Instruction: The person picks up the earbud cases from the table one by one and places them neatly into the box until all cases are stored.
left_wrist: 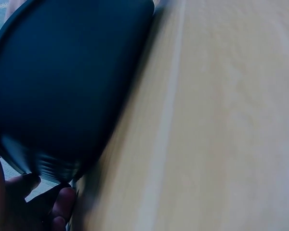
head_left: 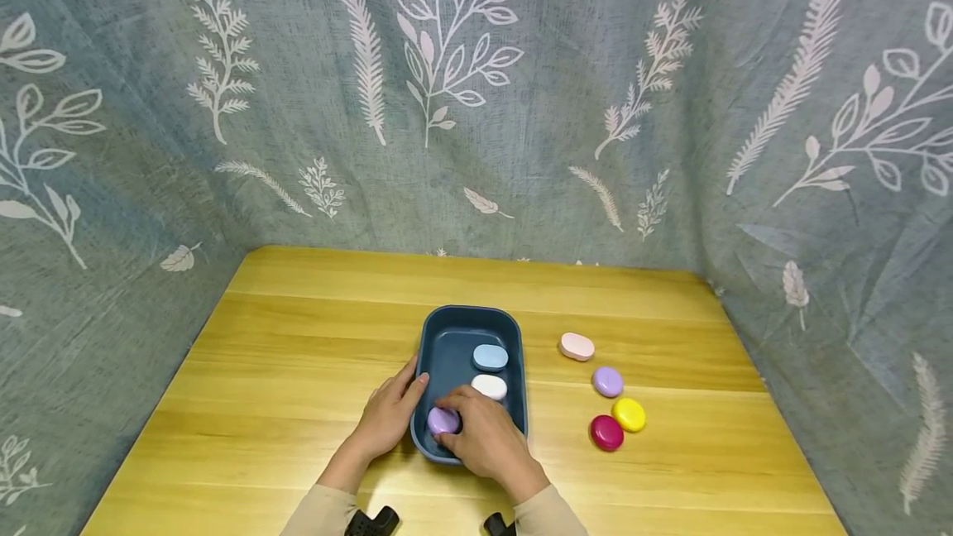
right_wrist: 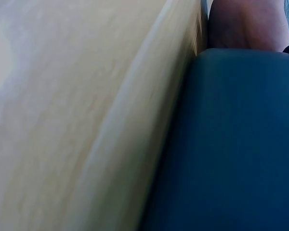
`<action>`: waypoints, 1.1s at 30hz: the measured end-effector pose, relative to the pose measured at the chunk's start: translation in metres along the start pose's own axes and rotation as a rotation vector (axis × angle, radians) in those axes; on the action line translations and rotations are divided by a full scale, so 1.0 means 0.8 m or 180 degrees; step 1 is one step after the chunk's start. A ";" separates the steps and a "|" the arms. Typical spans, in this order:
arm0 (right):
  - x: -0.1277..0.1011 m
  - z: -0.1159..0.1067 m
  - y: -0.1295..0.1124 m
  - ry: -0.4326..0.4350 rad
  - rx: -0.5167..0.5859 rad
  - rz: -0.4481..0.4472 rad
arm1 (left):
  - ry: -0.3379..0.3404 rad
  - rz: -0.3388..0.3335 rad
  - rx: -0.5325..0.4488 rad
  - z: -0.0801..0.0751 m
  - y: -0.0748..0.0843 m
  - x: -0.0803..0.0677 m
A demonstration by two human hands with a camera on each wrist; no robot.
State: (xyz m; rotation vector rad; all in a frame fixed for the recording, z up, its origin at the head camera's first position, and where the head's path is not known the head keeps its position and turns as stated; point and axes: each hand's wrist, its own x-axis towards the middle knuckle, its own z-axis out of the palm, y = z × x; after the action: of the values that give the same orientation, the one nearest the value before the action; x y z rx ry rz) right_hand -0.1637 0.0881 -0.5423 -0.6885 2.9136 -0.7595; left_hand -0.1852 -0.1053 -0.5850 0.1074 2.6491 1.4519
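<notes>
Blue tray [head_left: 514, 337], right hand [head_left: 487, 437] pinching lilac soap [head_left: 442, 419] inside, left hand [head_left: 389, 416] open against tray's side

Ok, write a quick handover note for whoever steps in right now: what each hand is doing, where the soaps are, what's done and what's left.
Left hand: open, resting against the left wall of the blue tub.
Right hand: inside the tub, fingers pinching a lilac soap at its near end.
Done: a blue soap and a white soap lie in the tub.
Left: four on the table to the right of the tub: pink soap, purple soap, yellow soap, red soap.
</notes>
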 end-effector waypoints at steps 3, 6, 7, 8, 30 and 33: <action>0.000 0.000 0.000 -0.0004 -0.0003 -0.0006 | 0.0003 -0.0008 -0.0009 0.000 -0.002 0.000; 0.001 0.000 -0.002 -0.0035 -0.0013 0.0000 | 0.0017 -0.0003 0.0000 0.000 -0.003 0.000; 0.001 0.000 -0.002 -0.0047 -0.0015 0.0010 | 0.0023 -0.0006 -0.0001 0.000 -0.003 0.001; 0.001 -0.001 -0.002 -0.0058 -0.0020 0.0016 | 0.0034 -0.0004 0.0007 0.000 -0.003 0.001; -0.001 -0.001 -0.003 -0.0136 0.0068 0.0092 | 0.0026 0.0036 0.0017 0.001 -0.001 -0.001; -0.001 -0.002 -0.003 -0.0110 0.0075 0.0088 | 0.0029 0.0029 0.0028 0.000 -0.001 -0.001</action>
State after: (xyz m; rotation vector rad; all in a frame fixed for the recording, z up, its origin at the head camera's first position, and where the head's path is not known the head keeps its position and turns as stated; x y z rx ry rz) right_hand -0.1622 0.0873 -0.5401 -0.6511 2.8720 -0.7700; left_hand -0.1848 -0.1057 -0.5859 0.1141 2.6659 1.4471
